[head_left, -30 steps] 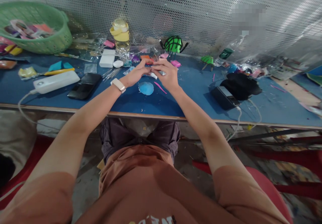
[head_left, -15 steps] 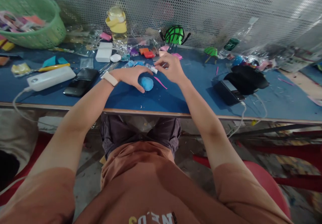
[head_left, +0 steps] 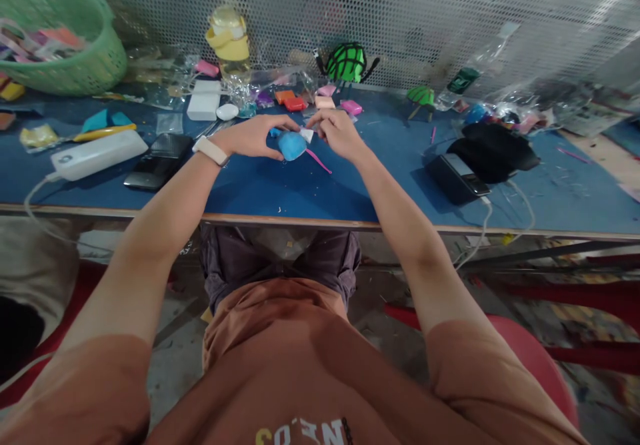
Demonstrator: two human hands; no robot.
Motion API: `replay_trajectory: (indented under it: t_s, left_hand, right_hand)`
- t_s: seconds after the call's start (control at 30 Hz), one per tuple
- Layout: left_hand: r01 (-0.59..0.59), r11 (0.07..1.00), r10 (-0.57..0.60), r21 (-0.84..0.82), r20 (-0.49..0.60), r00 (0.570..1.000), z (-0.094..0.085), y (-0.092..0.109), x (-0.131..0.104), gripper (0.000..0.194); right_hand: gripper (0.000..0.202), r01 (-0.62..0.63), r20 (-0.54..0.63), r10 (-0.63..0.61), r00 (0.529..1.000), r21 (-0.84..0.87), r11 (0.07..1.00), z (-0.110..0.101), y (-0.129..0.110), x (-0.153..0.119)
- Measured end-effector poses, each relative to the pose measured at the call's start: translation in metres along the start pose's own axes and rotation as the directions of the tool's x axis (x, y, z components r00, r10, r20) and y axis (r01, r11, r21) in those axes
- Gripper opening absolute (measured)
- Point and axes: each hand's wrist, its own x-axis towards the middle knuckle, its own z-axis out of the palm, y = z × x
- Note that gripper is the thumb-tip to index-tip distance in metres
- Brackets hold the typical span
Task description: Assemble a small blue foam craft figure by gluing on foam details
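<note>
My left hand (head_left: 253, 137), with a pale band on its wrist, has its thumb and fingers around a blue clay ball (head_left: 292, 146). Just right of the ball is my right hand (head_left: 340, 133), its fingers bent and the index finger reaching to a small white piece (head_left: 306, 135). Whether those fingertips pinch anything is too small to tell. A thin pink modelling tool (head_left: 319, 162) lies on the blue table below the right hand, one end behind the ball. Smaller blue clay (head_left: 274, 132) shows beside the left fingers.
Red and orange clay packs (head_left: 295, 103) lie behind the hands. Further back stand a yellow bottle (head_left: 229, 42) and a green turtle-like model (head_left: 346, 62). To the left are a phone (head_left: 159, 160), a white power bank (head_left: 100, 155) and a green basket (head_left: 95, 65); a black box (head_left: 456, 180) sits right.
My left hand has closed round the blue ball and raised it slightly away from me. My right hand's fingertips have come down a little beside the white piece.
</note>
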Motion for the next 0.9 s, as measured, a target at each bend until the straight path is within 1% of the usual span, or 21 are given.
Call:
replay_trajectory:
  t_s: [0.07,0.17,0.23,0.3,0.37,0.43,0.6,0.67,0.77,0.9]
  left_hand:
    - [-0.003,0.994,0.0,-0.111,-0.031,1.0,0.001,0.001,-0.001,0.093]
    - [-0.047,0.969,0.005,-0.243,-0.171,0.985,0.005,0.005,0.0,0.09]
    - [-0.098,0.954,0.019,-0.282,-0.271,0.962,0.009,0.008,0.003,0.089]
    - [-0.113,0.951,0.017,-0.287,-0.318,0.948,0.014,0.011,0.007,0.095]
    - [-0.088,0.955,-0.012,-0.282,-0.334,0.942,0.021,0.013,0.011,0.096]
    - [-0.078,0.949,-0.032,-0.304,-0.34,0.94,0.027,0.014,0.014,0.093]
    - [-0.072,0.905,-0.089,-0.419,-0.352,0.932,0.04,0.014,0.018,0.072]
    - [-0.056,0.906,-0.111,-0.42,-0.363,0.925,0.043,0.014,0.019,0.069]
    - [-0.02,0.926,-0.127,-0.378,-0.36,0.924,0.044,0.017,0.018,0.067]
    - [-0.011,0.937,-0.123,-0.348,-0.362,0.924,0.043,0.018,0.018,0.063]
  right_hand:
    - [0.072,-0.022,0.008,0.021,1.0,0.052,0.998,-0.001,-0.001,-0.002]
    - [0.09,0.018,0.024,-0.02,1.0,0.089,0.996,-0.001,-0.004,-0.007]
    - [0.106,0.065,0.028,-0.066,0.997,0.036,0.997,0.003,-0.008,-0.01]
    - [0.114,0.084,-0.004,-0.084,0.996,-0.042,0.996,0.01,-0.014,-0.012]
    - [0.115,0.101,-0.041,-0.105,0.994,-0.093,0.991,0.016,-0.02,-0.014]
    - [0.111,0.087,-0.07,-0.096,0.993,-0.125,0.988,0.018,-0.027,-0.015]
    - [0.108,0.058,-0.086,-0.071,0.994,-0.15,0.987,0.013,-0.041,-0.02]
    - [0.104,0.033,-0.076,-0.044,0.996,-0.151,0.988,0.012,-0.046,-0.021]
    - [0.102,0.006,-0.059,-0.014,0.998,-0.143,0.99,0.011,-0.051,-0.022]
    - [0.106,0.01,-0.054,-0.019,0.998,-0.146,0.989,0.013,-0.048,-0.021]
